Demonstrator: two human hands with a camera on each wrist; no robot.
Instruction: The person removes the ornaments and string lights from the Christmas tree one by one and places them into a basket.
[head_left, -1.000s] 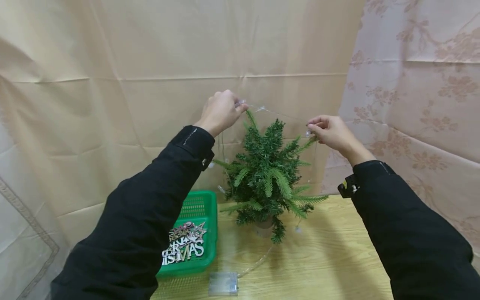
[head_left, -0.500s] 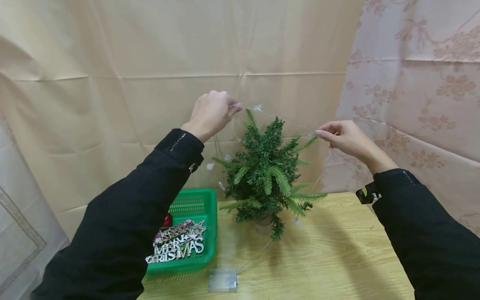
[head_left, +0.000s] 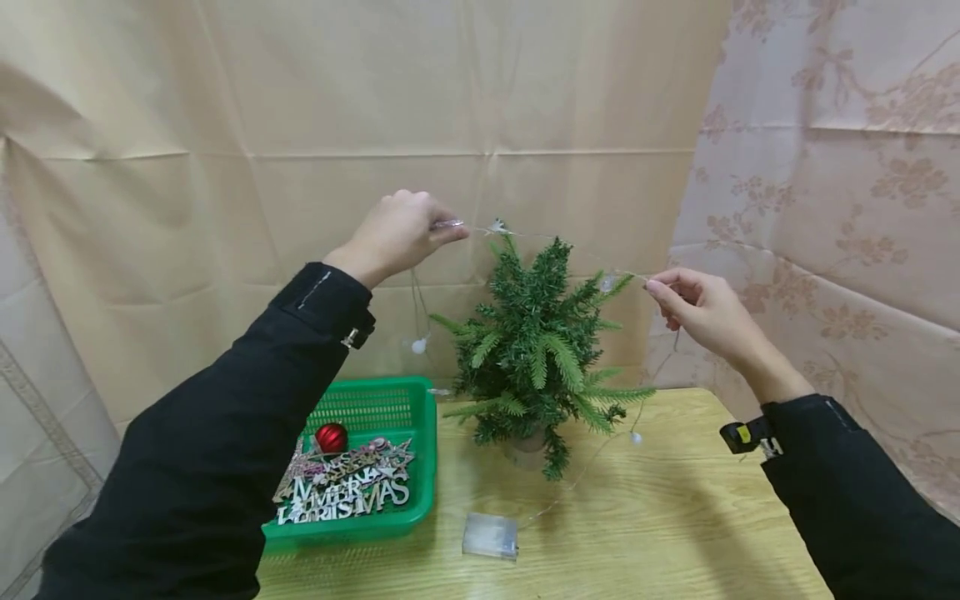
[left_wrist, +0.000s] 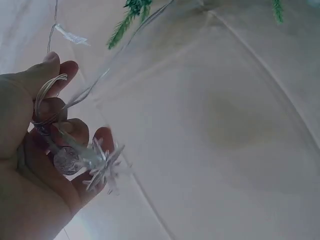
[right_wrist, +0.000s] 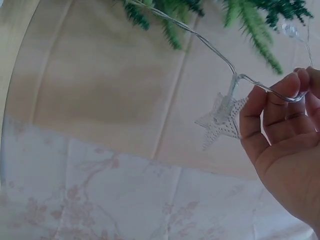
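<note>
A small green Christmas tree stands upright in a pot, mid-view for the head camera. Clear string lights stretch across its upper part between my two hands. To the tree's upper left, my left hand grips gathered loops of the wire. In the left wrist view a round bulb and a snowflake-shaped bulb lie by its fingers. My right hand pinches the wire right of the tree. Below it, in the right wrist view, hangs a clear star-shaped bulb.
A green basket on the left holds a red ball ornament and several wooden letter ornaments. In front of the tree, the clear battery box lies on the wooden table. A beige cloth hangs behind.
My hands have spread apart, the left going left and slightly down, the right going right and down. The battery box has slid right. The red ball ornament has come out from behind my left sleeve.
</note>
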